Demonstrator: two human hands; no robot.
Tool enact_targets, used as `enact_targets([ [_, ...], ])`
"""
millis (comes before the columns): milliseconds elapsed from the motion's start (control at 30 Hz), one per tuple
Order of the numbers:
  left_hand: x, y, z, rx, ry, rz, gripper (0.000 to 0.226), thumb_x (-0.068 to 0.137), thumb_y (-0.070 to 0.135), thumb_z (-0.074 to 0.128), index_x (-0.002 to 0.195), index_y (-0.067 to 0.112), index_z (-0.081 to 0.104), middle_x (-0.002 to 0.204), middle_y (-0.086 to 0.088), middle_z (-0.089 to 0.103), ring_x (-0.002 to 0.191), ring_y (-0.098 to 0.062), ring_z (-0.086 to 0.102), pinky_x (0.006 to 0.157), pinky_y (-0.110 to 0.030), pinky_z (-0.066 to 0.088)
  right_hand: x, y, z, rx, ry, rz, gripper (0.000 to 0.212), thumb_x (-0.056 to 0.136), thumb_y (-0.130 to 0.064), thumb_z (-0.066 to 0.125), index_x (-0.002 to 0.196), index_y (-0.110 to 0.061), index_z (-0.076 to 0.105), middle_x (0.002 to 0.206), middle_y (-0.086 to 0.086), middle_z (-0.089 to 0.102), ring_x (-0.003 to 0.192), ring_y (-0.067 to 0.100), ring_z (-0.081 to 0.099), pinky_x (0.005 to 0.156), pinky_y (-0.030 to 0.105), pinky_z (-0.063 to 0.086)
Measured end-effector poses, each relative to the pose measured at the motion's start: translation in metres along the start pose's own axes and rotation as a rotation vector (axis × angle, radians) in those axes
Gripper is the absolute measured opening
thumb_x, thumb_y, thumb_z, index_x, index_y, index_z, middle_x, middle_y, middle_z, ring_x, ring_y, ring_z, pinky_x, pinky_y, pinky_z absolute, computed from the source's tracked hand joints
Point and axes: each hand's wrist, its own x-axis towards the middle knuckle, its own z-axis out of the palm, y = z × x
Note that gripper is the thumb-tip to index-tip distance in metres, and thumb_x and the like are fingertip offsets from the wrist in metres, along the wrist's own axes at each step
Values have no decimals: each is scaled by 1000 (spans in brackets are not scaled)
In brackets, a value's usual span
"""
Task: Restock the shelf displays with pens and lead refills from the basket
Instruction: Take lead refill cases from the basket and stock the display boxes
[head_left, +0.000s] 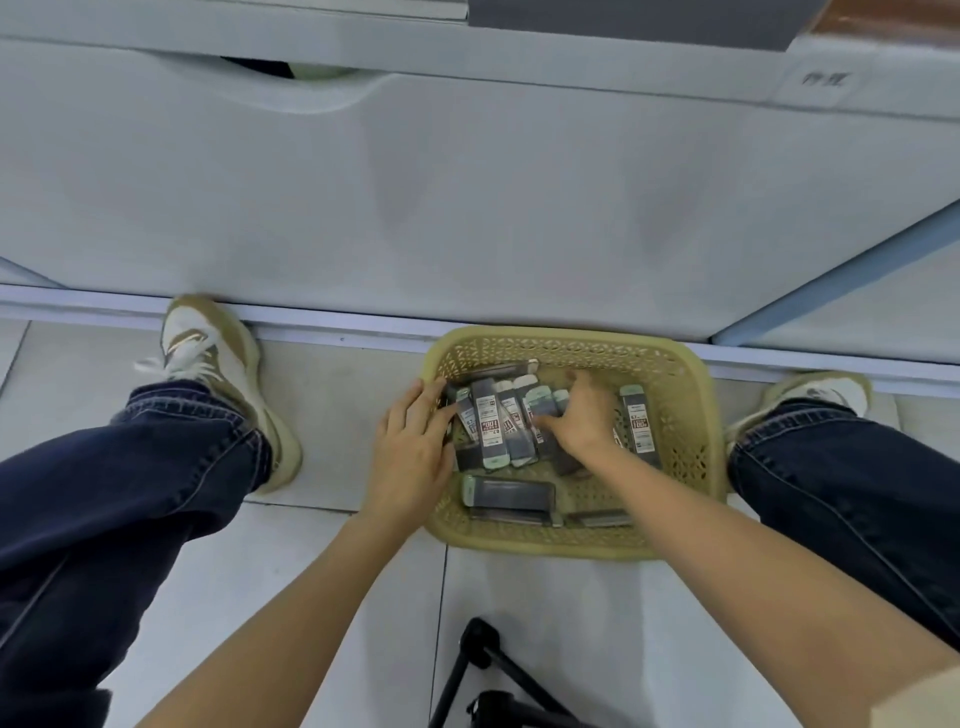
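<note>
We look down on a floor (332, 415) of pale glossy tiles, with a dark grout line (442, 597) running towards us. Along its far edge stands a white cabinet front (467, 197), footed by a light blue strip (337, 325). A curved cut-out (291, 73) opens near its top edge, and a small label (826, 80) sits at its upper right corner. A black stand (488, 670) rests at the floor's near edge. The light is even and soft.
</note>
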Motion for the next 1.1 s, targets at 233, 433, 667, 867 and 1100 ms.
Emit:
enact_targets([
  [233,2,-2,0,-1,-30,-3,35,93,17,60,127,8,61,150,-12,42,141,-36,31,112,-48,29,5,11,-27,103,-140,-128,24,87,-22,71,72,-15,53,70,-2,54,71,19,50,54,25,33],
  [433,10,14,-4,-124,92,-10,22,91,13,63,112,8,69,126,-12,61,122,-36,46,100,-46,38,-1,-2,-73,479,-301,-210,11,87,-23,69,96,-28,66,97,-10,71,89,7,66,68,16,46],
  [667,18,52,-17,-1313,-398,-500,41,87,37,66,121,14,58,101,-3,73,85,-13,72,71,-24,57,-29,-37,-50,748,-501,-287,32,85,-12,72,115,-14,62,105,0,73,98,12,68,81,25,55],
  [867,13,30,-21,-1282,-214,-542,10,98,16,54,96,6,58,69,-4,65,56,-14,61,56,-25,54,-24,-32,-49,585,-372,-293,22,93,-21,62,114,-16,63,103,-5,68,96,17,64,71,18,50],
  [1100,11,11,-26,-1262,-139,-566,12,99,16,53,102,4,57,72,-4,66,56,-12,61,56,-24,56,-33,4,2,41,-382,-173,52,81,-43,74,120,-15,56,106,-2,61,95,16,58,75,29,48],
])
